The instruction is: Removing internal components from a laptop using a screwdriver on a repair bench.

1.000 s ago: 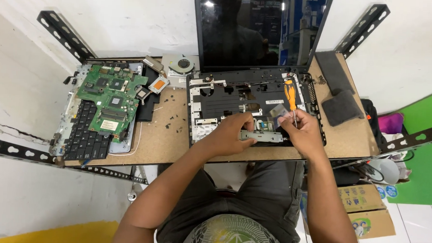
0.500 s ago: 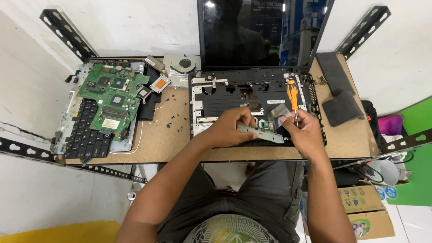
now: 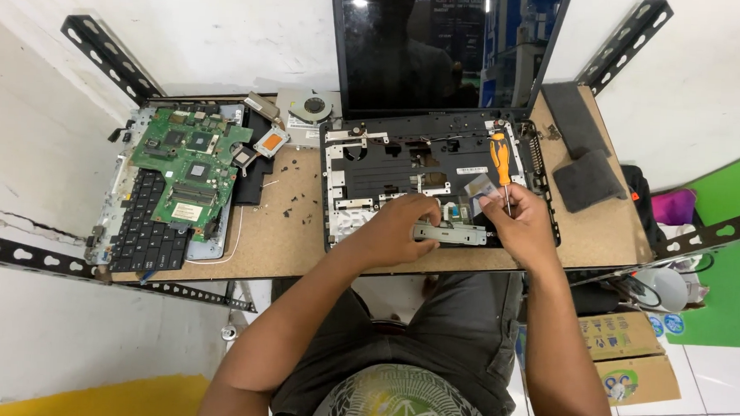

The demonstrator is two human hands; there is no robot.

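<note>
Both hands (image 3: 402, 230) (image 3: 515, 223) on metal bracket (image 3: 450, 233)

left hand (image 3: 402, 230): I see it slid toward 9 o'clock, now gripping the left end of the grey metal strip (image 3: 450, 233) | strip: from slightly tilted to level along the laptop base's (image 3: 364, 162) front edge | right hand (image 3: 519, 227): eased toward 6 o'clock, orange-handled screwdriver (image 3: 500, 160) more upright, pointing 12 o'clock

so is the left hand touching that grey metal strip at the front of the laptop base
Touching. The head view shows the left hand with its fingers lying over the left end of the grey metal strip, no gap visible between them, above the laptop base.
</note>
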